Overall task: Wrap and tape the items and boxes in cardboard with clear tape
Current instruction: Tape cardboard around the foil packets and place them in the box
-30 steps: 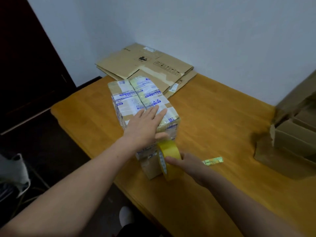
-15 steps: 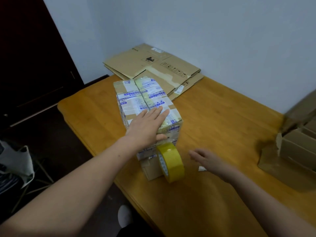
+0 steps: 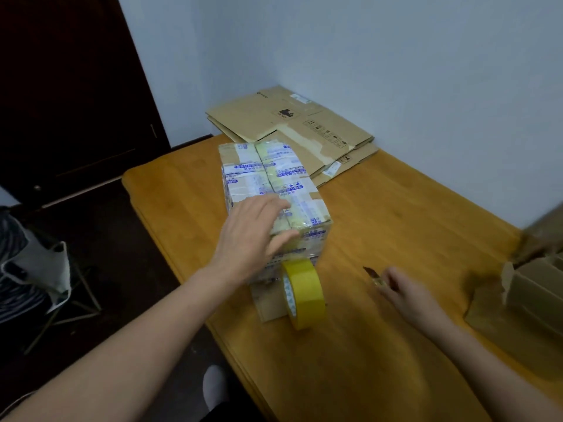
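The left hand (image 3: 249,236) lies flat on the near end of the wrapped box (image 3: 274,175). Its fingers are spread and straight across the top, and the thumb hooks over the near top edge. It appears to be pressing, not grasping: the palm pins the package to the table (image 3: 380,223), and the thumb seems to hold down the fresh strip of clear tape where it turns over the edge.

To the right, the right hand (image 3: 408,295) rests low on the table with its fingertips pinched on what looks like a small cutter (image 3: 373,274). A dark blade tip points away to the far left. The picture is blurred there, so how firm the hold is cannot be told.

Between the hands, the tape roll (image 3: 304,295) stands on edge against the near face of the box. It is probably joined to the box by the uncut strip, which would explain both the steadying hand and the cutter: the likely next step is to sever the tape.

The box sits lengthwise in the middle of the table, already banded with printed tape. Flattened cardboard (image 3: 289,120) is stacked at the far corner against the wall, within reach for more wrapping. Open cartons (image 3: 533,287) stand at the right edge.
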